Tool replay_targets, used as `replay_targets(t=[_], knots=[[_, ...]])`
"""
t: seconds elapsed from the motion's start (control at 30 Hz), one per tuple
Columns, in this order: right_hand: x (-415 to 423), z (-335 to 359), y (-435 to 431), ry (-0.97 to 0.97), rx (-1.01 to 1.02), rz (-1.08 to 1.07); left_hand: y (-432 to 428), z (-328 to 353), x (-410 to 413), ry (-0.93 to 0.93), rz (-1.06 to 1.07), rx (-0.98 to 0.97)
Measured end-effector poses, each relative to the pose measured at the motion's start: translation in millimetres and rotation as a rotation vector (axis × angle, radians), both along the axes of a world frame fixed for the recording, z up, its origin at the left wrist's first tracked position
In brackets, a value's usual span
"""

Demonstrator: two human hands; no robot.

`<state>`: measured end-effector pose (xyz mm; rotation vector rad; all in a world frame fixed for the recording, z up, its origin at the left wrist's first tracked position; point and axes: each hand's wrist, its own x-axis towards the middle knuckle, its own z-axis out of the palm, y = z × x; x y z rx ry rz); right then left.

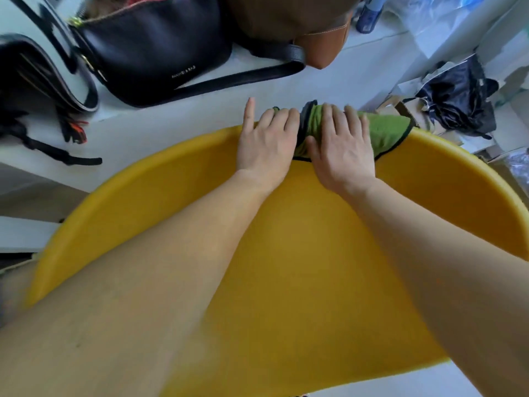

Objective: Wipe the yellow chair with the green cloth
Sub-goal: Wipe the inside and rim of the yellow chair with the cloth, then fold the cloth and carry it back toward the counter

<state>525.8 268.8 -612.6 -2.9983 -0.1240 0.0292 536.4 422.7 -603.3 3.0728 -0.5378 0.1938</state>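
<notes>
Green cloth (383, 130): bunched over far rim of yellow chair (171, 179), pressed under both grips. Left hand (267, 144), right hand (342, 150): fingers curled over cloth, side by side. Advice: keep palms flat, sweep along rim evenly.

The smooth yellow chair (300, 253) curves up to a rounded top rim, and the green cloth (383, 130), dark-edged and bunched, lies draped over the middle of that rim.
</notes>
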Motion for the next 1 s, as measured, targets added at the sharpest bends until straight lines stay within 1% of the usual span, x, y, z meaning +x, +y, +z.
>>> replay_targets(t=[0.17,0.3,0.37,0.43,0.47,0.53,0.6,0.67,0.7,0.77,0.8,0.83,0.87,0.9,0.97,1.0], knots=[[-12,5,122,0.052,0.098,0.269,123,5,-45,-0.026,0.229,0.019],[-37,11,190,0.169,0.194,0.458,187,9,-85,-0.011,0.395,0.029],[-48,14,201,0.229,0.28,0.469,200,11,-92,-0.015,0.449,0.002],[-58,17,199,0.277,0.443,0.361,201,17,-94,-0.001,0.465,-0.051],[-65,17,194,0.289,0.521,0.282,198,20,-97,0.017,0.466,-0.109],[-83,18,183,0.308,0.632,0.151,185,27,-105,0.045,0.488,-0.332],[-99,19,174,0.395,0.767,0.018,171,37,-116,0.059,0.551,-0.624],[-114,24,167,0.537,0.968,-0.162,158,51,-130,0.122,0.625,-0.937],[-121,29,164,0.622,1.104,-0.292,152,59,-139,0.171,0.653,-1.071],[-137,47,160,0.846,1.388,-0.563,144,74,-162,0.281,0.762,-1.265],[-147,58,158,0.93,1.509,-0.637,140,82,-176,0.343,0.853,-1.368],[-156,68,158,0.966,1.583,-0.667,136,92,-188,0.409,0.946,-1.493],[-165,79,158,0.961,1.604,-0.673,132,103,-199,0.468,1.023,-1.618],[-173,91,159,0.927,1.577,-0.676,129,115,-208,0.518,1.069,-1.717],[-184,120,160,0.805,1.485,-0.674,127,140,-220,0.628,1.053,-1.845],[-186,137,159,0.758,1.461,-0.665,126,153,-224,0.686,1.024,-1.875]])
